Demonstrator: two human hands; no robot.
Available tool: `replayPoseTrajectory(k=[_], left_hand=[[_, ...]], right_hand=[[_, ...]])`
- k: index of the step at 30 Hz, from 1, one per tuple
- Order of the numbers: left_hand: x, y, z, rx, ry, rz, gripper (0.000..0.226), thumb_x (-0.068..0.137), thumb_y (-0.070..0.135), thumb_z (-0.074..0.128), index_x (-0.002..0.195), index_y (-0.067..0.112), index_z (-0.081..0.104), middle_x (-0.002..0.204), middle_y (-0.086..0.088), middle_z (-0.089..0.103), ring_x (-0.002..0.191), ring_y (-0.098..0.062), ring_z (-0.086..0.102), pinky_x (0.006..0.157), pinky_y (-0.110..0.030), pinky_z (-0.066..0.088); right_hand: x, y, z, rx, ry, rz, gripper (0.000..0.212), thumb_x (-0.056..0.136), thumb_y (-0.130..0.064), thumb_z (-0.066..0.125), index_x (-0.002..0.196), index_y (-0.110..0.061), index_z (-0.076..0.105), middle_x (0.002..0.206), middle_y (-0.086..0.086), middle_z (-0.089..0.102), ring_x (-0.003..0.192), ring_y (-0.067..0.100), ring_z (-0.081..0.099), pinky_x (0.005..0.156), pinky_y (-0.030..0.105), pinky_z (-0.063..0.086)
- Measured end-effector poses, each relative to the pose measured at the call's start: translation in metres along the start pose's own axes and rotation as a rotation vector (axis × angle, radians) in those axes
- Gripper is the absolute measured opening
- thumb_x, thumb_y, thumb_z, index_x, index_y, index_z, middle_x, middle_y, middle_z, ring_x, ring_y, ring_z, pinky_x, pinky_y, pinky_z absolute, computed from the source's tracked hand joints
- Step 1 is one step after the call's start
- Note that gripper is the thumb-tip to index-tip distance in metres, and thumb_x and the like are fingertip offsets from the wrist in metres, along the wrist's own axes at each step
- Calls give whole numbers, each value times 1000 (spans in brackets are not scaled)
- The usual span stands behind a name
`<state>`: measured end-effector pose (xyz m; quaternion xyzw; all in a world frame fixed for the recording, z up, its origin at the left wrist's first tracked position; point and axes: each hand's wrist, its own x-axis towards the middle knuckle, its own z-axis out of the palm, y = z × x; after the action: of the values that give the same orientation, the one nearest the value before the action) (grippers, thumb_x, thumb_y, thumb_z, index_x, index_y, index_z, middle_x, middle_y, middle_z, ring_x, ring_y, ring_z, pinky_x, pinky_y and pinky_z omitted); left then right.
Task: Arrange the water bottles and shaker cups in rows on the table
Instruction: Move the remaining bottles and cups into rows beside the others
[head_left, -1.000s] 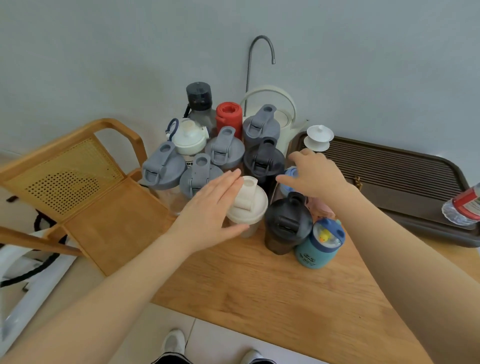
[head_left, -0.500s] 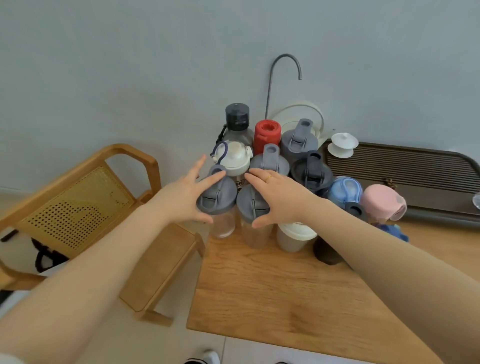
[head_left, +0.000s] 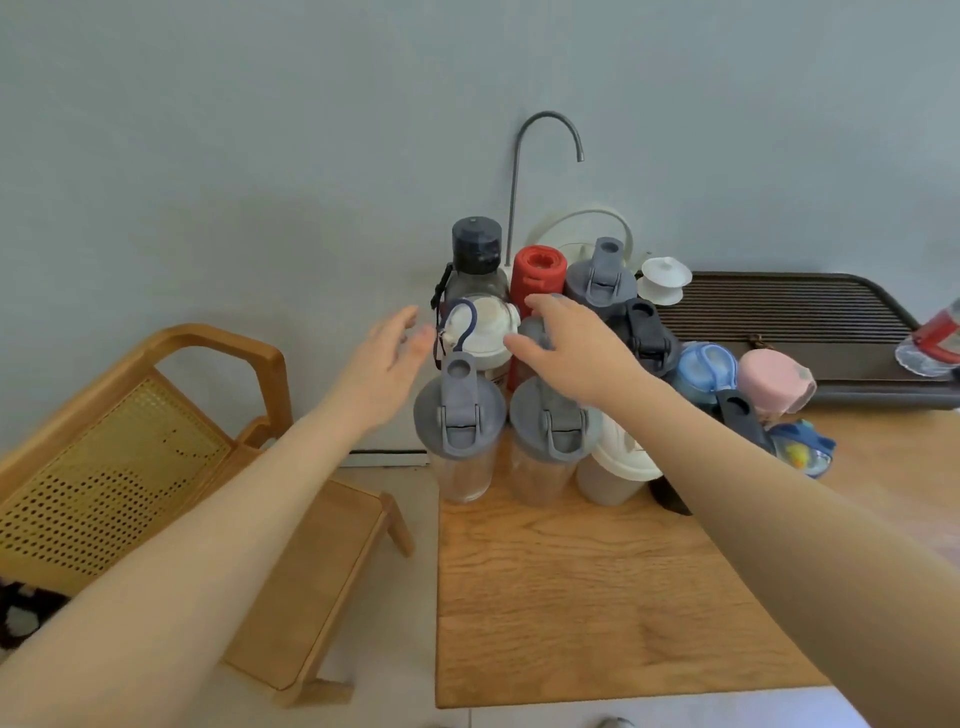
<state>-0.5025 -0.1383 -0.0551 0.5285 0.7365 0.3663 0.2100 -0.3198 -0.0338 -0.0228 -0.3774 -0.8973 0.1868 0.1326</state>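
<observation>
A cluster of bottles and shaker cups stands at the table's far left corner. In front are two clear shakers with grey lids (head_left: 459, 410) (head_left: 553, 423) and a white-lidded shaker (head_left: 621, 457). Behind them stand a white-capped bottle (head_left: 483, 325), a dark bottle (head_left: 475, 260), a red bottle (head_left: 537, 270) and a grey-lidded shaker (head_left: 600, 280). To the right are a blue bottle (head_left: 706, 366) and a pink cup (head_left: 774, 376). My left hand (head_left: 384, 364) hovers open left of the white-capped bottle. My right hand (head_left: 576, 348) is spread over a grey lid behind the front row.
A wooden chair (head_left: 156, 467) stands left of the wooden table (head_left: 597, 597). A dark slatted tray (head_left: 789, 322) lies at the back right with a white lid (head_left: 665, 280) on its corner. A curved metal spout (head_left: 545, 150) rises behind a white kettle. A plastic bottle (head_left: 935, 338) lies on the tray.
Both hands have lifted off the two front grey-lidded shakers and moved back toward the second row. The view has shifted left.
</observation>
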Motion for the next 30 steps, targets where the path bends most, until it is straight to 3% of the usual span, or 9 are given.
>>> replayPoseTrajectory(k=[3,6,9,12,18,20,23,26,30], left_hand=[[28,2,4,-317,-107,-208,60,94,50,14,140,13,27,147,-6,33,132,-19,33,112,-38,20],[39,4,14,-467,-185,-254,62,94,51,11,139,12,31,142,-6,39,130,-18,36,109,-34,26],[39,-1,21,-538,-193,-226,57,95,49,14,131,15,42,124,-2,52,114,-13,48,92,-21,36],[36,-7,19,-556,-182,-182,42,97,42,16,104,24,54,101,8,58,94,-3,54,73,-8,41],[26,-20,9,-513,-261,-176,30,96,41,31,110,21,48,117,0,54,104,-9,54,86,-21,38],[18,-23,8,-407,-296,-134,46,86,46,50,125,24,38,123,12,46,111,1,46,87,-16,36],[6,-22,15,-273,-360,-34,87,68,46,72,136,35,18,101,33,31,88,26,41,63,5,36],[4,-23,19,-311,-395,-63,97,64,47,75,138,41,13,104,35,31,89,15,44,60,1,40],[7,-23,15,-343,-439,-109,118,54,52,76,143,36,-1,143,14,26,118,-5,44,84,-16,42]], right_hand=[[27,-17,14,5,-28,117,29,92,-30,43,106,-4,48,112,17,51,108,33,47,75,34,34],[42,-24,26,24,-34,186,25,93,-24,41,105,-2,48,117,22,47,105,35,47,77,34,32],[45,-25,27,18,-28,194,26,94,-22,40,105,0,49,116,23,46,104,36,46,80,35,34],[47,-25,26,15,-85,170,18,95,-22,36,88,-8,45,110,25,50,105,36,45,80,38,34],[59,-26,26,-31,-143,68,41,95,-22,39,130,-2,40,140,17,37,126,35,38,101,37,30],[62,-23,23,-11,-198,-23,43,96,-19,39,137,-6,35,145,13,34,132,28,33,103,29,24],[62,-15,19,94,-228,-84,45,95,-22,44,139,-14,37,144,6,39,132,19,35,99,19,24],[57,-11,23,225,-125,-41,41,94,-27,47,134,-17,44,138,3,48,126,16,42,95,19,29],[57,-13,31,202,-7,3,39,95,-28,44,131,-15,48,138,6,49,127,19,42,100,26,29]])
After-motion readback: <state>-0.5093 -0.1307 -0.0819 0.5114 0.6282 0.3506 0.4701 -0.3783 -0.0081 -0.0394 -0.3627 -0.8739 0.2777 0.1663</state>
